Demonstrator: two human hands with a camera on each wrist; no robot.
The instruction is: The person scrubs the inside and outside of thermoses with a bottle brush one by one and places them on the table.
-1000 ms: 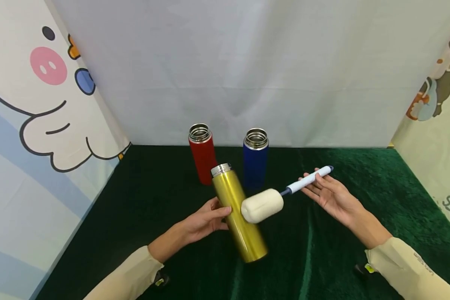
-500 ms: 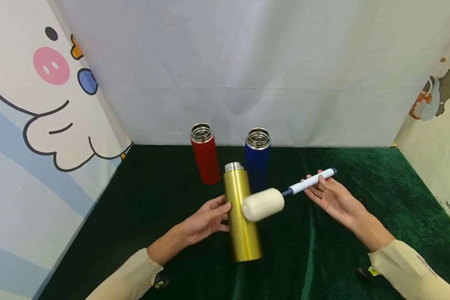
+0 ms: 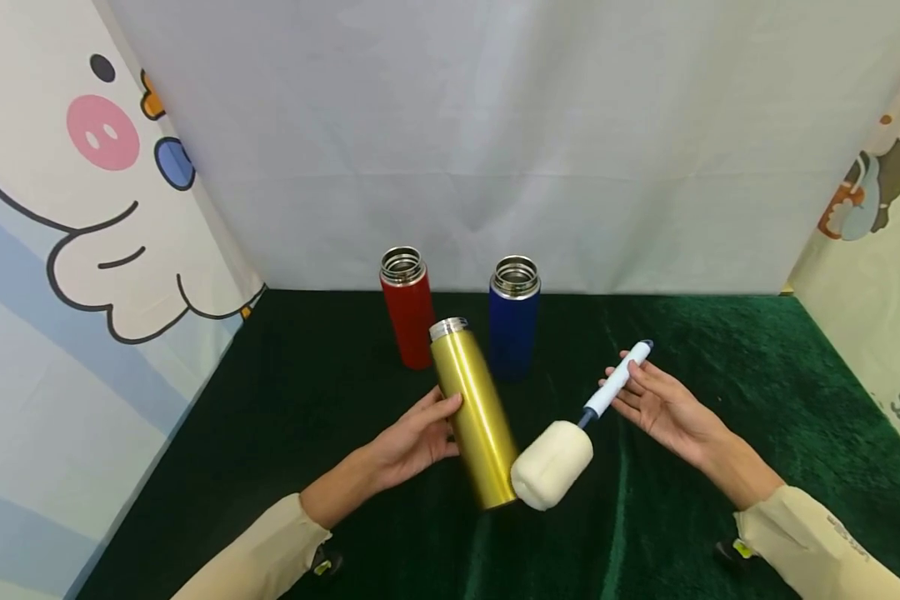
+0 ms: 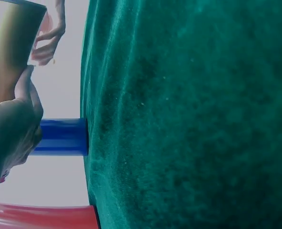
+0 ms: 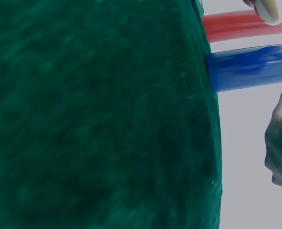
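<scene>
Fingers of the left grip [image 3: 417, 440] wrap the middle of the yellow bottle [image 3: 474, 408], thumb across its near side; it is held above the worktop [image 3: 307, 392], leaning, its steel neck up and away, its base toward the person. The right grip [image 3: 663, 408] pinches the sponge brush [image 3: 552, 464] by its pale handle, the white head hanging down beside the bottle's base. Whether sponge and bottle touch, I cannot tell.

With both things in the air, steadiness matters most. A smooth cylinder will probably turn or slide under light fingers, so keep the left hold firm and wrapped well round the middle. The brush likely feels head-heavy; a deeper hold on the handle should curb its swing, and steering from the wrist should move the sponge more precisely than loose fingertips.

Farther back, the red bottle [image 3: 407, 317] and the blue bottle [image 3: 514, 333] stand upright, uncapped, so tilt the yellow one with room to spare.
</scene>
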